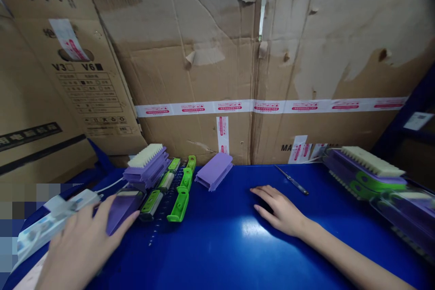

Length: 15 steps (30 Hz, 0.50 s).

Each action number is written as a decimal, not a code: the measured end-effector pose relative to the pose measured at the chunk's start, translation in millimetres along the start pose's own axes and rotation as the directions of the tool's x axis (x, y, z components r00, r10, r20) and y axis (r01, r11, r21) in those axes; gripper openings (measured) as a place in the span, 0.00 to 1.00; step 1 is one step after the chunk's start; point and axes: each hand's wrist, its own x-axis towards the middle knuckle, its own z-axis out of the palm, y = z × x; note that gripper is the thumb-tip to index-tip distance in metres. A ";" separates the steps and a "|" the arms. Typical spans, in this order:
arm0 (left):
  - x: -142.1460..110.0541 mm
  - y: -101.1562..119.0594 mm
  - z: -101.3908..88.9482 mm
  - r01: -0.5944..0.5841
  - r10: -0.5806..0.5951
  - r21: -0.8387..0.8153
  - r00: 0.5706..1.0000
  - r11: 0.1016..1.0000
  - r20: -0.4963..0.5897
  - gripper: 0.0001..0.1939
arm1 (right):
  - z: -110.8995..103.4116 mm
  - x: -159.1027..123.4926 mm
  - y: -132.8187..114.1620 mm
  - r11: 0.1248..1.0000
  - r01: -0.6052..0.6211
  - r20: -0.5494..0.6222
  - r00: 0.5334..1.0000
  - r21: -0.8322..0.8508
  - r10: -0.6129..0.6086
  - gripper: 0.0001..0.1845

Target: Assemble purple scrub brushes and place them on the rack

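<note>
My left hand (83, 238) is at the left, its thumb and fingers round a purple plastic housing (124, 210) with a pale top; the palm hides part of it. Just beyond stand stacked purple housings topped by a cream bristled block (147, 156). Beside the thumb lie green-and-grey pieces (151, 204) in a row, then bright green brackets (179, 205). My right hand (277, 210) hovers over or rests on the blue table, fingers stretched out, holding nothing. Nearest to it is a thin screwdriver (295, 182). A single purple shell (215, 171) lies at the back middle.
Cardboard sheets (204, 72) wall off the back of the blue table (217, 244). A white power strip (44, 229) with a cable lies at the left. More purple-and-green assemblies (365, 174) with cream bristles are piled at the right. Small dark screws (166, 210) are lined up near the brackets.
</note>
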 end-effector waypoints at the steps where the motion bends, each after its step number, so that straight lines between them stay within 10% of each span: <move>1: 1.0 13.1 -7.9 -0.068 0.068 0.045 0.998 0.997 0.000 0.31 | -0.2 0.6 -0.4 1.000 -0.008 0.021 1.000 -0.001 0.008 0.21; 9: -18.5 109.8 -11.9 -0.580 0.550 -0.208 0.814 0.787 -0.189 0.21 | -0.2 1.2 -1.0 1.000 -0.017 0.045 0.999 -0.001 0.017 0.20; 15: -51.6 173.3 -0.8 -0.757 0.769 -0.312 0.629 0.574 -0.111 0.15 | -2.1 2.6 -3.5 1.000 -0.010 0.047 0.999 0.010 0.010 0.19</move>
